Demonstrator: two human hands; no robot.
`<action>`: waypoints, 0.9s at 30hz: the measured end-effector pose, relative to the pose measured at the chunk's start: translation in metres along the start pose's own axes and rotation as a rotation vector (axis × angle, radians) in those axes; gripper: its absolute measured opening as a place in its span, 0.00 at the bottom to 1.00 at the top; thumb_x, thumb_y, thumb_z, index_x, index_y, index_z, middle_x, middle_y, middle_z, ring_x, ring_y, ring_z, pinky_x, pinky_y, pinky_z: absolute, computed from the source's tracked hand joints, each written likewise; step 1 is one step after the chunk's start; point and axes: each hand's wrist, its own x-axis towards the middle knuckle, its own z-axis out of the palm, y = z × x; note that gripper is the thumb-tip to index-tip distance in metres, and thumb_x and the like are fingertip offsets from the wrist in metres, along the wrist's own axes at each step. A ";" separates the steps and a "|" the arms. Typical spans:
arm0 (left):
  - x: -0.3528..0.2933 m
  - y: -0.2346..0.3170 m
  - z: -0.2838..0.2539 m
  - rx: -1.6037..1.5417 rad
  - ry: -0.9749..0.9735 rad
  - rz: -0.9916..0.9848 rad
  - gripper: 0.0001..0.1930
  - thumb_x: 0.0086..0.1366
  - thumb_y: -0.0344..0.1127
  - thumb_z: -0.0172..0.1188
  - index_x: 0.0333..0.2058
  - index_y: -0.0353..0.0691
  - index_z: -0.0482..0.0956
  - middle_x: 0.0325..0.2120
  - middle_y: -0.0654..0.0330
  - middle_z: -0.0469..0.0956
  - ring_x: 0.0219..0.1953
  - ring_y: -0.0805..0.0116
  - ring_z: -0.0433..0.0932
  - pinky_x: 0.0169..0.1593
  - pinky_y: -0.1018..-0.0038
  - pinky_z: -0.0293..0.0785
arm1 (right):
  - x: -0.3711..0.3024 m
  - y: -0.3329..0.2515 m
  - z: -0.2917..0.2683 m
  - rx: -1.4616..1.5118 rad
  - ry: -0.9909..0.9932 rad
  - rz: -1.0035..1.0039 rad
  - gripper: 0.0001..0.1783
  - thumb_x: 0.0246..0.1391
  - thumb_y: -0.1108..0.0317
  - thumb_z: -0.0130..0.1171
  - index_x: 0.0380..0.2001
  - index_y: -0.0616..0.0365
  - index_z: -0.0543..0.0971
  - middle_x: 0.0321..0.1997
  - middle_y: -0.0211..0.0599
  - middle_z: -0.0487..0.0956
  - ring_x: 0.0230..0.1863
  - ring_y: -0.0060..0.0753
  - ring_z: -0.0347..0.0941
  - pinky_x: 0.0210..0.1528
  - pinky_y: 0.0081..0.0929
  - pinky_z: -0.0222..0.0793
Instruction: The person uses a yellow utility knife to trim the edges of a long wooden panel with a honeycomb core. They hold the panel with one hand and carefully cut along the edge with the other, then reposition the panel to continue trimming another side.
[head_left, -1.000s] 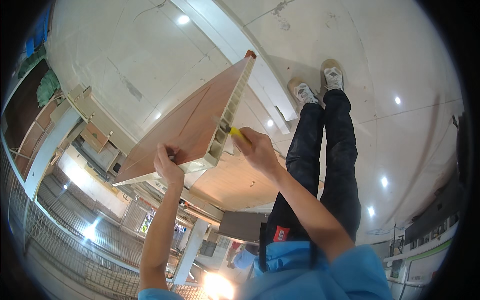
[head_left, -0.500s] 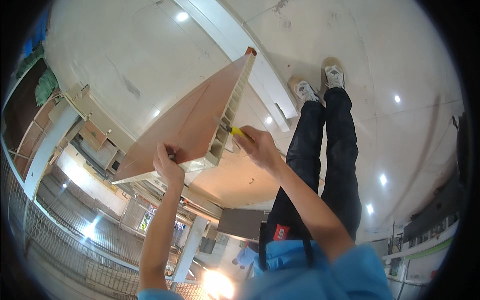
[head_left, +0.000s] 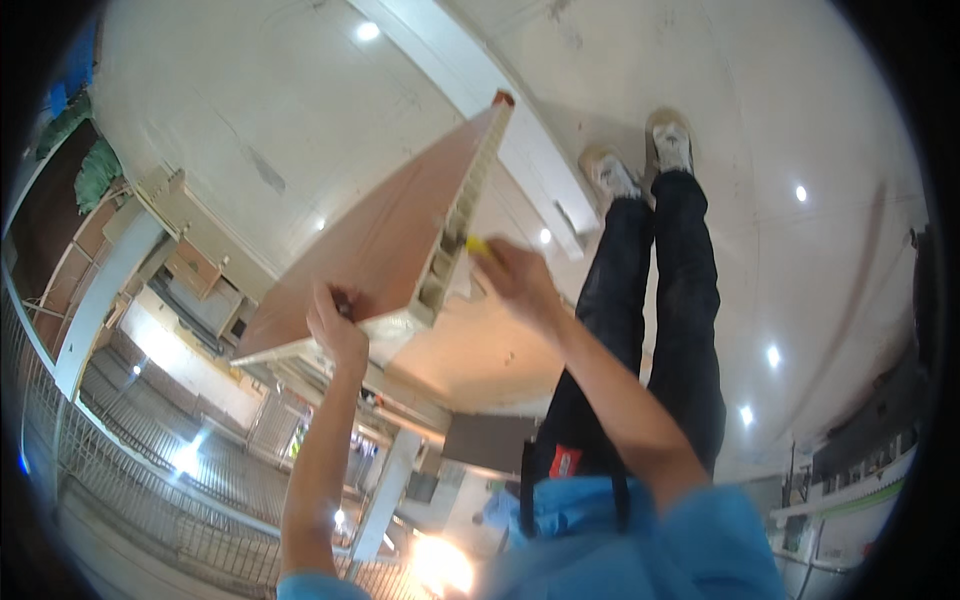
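A brown-faced door panel (head_left: pixel 375 240) stands at a slant, its hollow-celled core (head_left: pixel 438 265) showing along the right edge. Near the panel's lower corner, my left hand (head_left: pixel 335 322) is closed with bent fingers against its face and edge. A small dark spot by those fingertips is too unclear to name. My right hand (head_left: pixel 518 282) is wrapped round a yellow-handled knife (head_left: pixel 477 246), held up to the open cells of that edge. Motion blurs the knife, and its blade is hard to make out.
Behind the panel's top end, a long white beam (head_left: pixel 470 80) lies across the pale floor (head_left: pixel 270 90). My shoes (head_left: pixel 668 140) are on the floor to the right. Wooden pieces (head_left: pixel 190 265) and metal racks (head_left: pixel 130 470) fill the left side.
My right hand has shifted slightly up with the knife, which is now blurred. My left hand keeps its place on the panel, and the panel has barely moved.
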 end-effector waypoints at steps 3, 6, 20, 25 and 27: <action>0.004 -0.004 0.003 -0.093 0.007 -0.007 0.28 0.79 0.48 0.45 0.27 0.33 0.81 0.24 0.57 0.81 0.29 0.69 0.78 0.35 0.70 0.71 | -0.031 -0.019 0.002 0.077 -0.066 -0.136 0.23 0.70 0.48 0.57 0.45 0.59 0.83 0.29 0.49 0.82 0.33 0.54 0.82 0.38 0.45 0.74; 0.005 -0.007 0.006 -0.098 0.014 -0.012 0.29 0.79 0.48 0.45 0.27 0.31 0.81 0.24 0.56 0.82 0.29 0.68 0.78 0.36 0.69 0.72 | -0.048 -0.032 0.004 0.123 -0.123 -0.145 0.25 0.70 0.46 0.57 0.46 0.61 0.83 0.32 0.50 0.83 0.35 0.52 0.82 0.40 0.44 0.74; 0.005 -0.006 0.007 -0.018 0.033 -0.023 0.30 0.78 0.50 0.44 0.26 0.34 0.83 0.23 0.56 0.82 0.29 0.65 0.79 0.38 0.67 0.73 | -0.011 -0.026 0.009 0.361 0.173 0.086 0.21 0.69 0.51 0.63 0.34 0.61 0.80 0.19 0.29 0.71 0.20 0.22 0.64 0.25 0.29 0.60; 0.001 -0.001 0.009 0.053 0.026 -0.033 0.32 0.78 0.53 0.42 0.25 0.34 0.83 0.23 0.56 0.83 0.29 0.64 0.80 0.39 0.66 0.74 | -0.010 -0.057 0.000 0.688 -0.160 0.356 0.20 0.63 0.55 0.68 0.26 0.60 0.78 0.18 0.30 0.75 0.16 0.20 0.62 0.20 0.27 0.58; 0.000 0.001 0.011 0.076 0.050 0.036 0.33 0.78 0.54 0.42 0.25 0.35 0.84 0.22 0.58 0.83 0.29 0.64 0.80 0.40 0.65 0.73 | -0.002 -0.069 0.000 0.685 -0.114 0.445 0.18 0.60 0.60 0.69 0.24 0.58 0.76 0.17 0.31 0.73 0.14 0.20 0.60 0.17 0.26 0.55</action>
